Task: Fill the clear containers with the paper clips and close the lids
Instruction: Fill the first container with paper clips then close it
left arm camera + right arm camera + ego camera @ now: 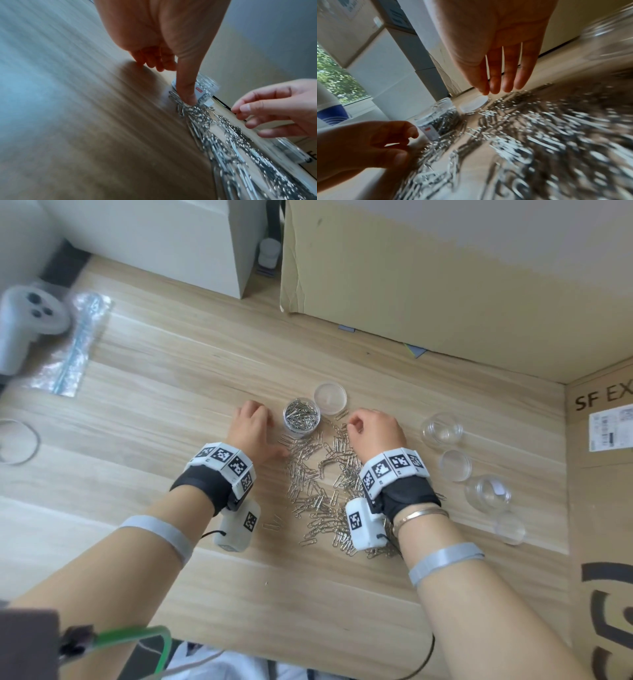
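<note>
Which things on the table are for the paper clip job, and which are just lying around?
For the job:
- loose paper clips
- filled container, no lid on
- its lid beside it
- two empty clear containers
- two more lids

Just lying about:
- white controller
- plastic bag
- cardboard boxes
- small white bottle

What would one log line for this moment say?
jar: full of clips, lid off beside it | left hand: thumb on clips | right hand: open, over clips | two jars empty

Probably an office or storeroom: wooden desk [171, 392], shipping cartons [428, 275], VR controller [24, 320].
</note>
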